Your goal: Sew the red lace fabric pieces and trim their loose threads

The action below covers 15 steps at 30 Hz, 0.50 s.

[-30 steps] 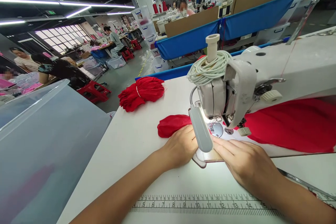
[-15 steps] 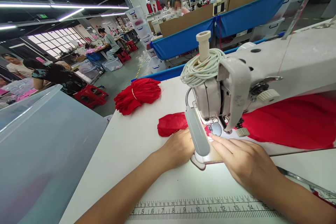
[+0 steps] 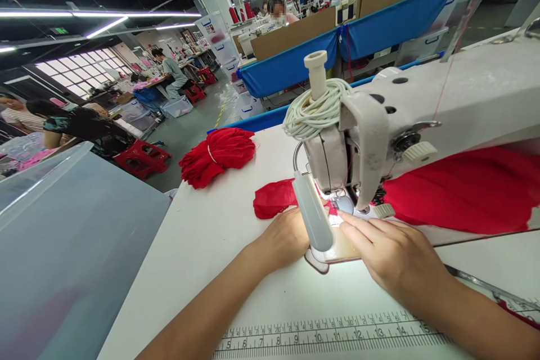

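Under the head of a white sewing machine (image 3: 324,152) lies a small piece of red fabric (image 3: 275,199), its far end by the needle. My left hand (image 3: 287,238) rests against this fabric; its fingers are hidden behind the grey lamp (image 3: 313,211). My right hand (image 3: 390,244) lies to the right of the lamp with fingers stretched out, the fingertips touching the bed beside the fabric's edge near the needle. Coiled pale cord (image 3: 315,107) sits on top of the machine head.
A tied bundle of red fabric (image 3: 217,156) lies at the back left. More red cloth (image 3: 464,191) spreads under the machine arm. Scissors-like metal tool (image 3: 476,281) lies at right, a printed ruler (image 3: 329,338) in front. A translucent bin (image 3: 84,236) stands left; several people sit beyond.
The camera view has shifted slightly. Both hands stay at the machine, and the red fabric's end by the needle looks slightly different in shape.
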Each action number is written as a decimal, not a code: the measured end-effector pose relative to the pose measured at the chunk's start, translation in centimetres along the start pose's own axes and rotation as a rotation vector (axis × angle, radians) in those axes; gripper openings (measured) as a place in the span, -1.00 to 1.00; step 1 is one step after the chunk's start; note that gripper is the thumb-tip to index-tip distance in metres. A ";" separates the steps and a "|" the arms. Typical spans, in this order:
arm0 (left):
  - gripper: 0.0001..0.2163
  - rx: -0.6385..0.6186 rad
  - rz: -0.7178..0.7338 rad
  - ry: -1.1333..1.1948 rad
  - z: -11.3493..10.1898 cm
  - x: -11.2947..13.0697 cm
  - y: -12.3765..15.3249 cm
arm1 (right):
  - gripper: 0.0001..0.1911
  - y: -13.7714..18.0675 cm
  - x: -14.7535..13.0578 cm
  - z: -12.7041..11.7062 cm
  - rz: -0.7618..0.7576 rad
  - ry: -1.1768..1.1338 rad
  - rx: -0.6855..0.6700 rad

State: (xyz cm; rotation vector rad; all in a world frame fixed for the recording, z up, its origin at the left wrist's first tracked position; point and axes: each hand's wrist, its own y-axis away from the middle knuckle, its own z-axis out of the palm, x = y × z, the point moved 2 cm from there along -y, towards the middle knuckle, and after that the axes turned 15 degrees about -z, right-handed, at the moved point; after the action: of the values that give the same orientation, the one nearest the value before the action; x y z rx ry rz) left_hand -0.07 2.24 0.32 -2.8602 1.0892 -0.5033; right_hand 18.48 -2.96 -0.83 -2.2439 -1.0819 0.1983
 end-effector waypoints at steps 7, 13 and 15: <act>-0.70 0.093 0.069 -0.080 0.1 0.3 0.6 | -0.59 -0.1 0.0 -0.4 -0.038 -0.039 0.049; -0.65 0.093 0.077 -0.096 0.7 0.2 1.0 | -0.58 0.2 -0.1 0.1 -0.026 -0.016 0.001; -0.66 0.097 0.071 -0.077 0.8 0.2 1.1 | -0.57 0.2 -0.1 0.1 -0.030 -0.010 -0.002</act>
State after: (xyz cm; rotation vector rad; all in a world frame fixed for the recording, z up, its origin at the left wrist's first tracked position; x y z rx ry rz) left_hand -0.37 1.19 -0.53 -2.7226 1.1175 -0.4250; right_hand 18.56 -3.07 -1.07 -2.2291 -1.1211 0.1964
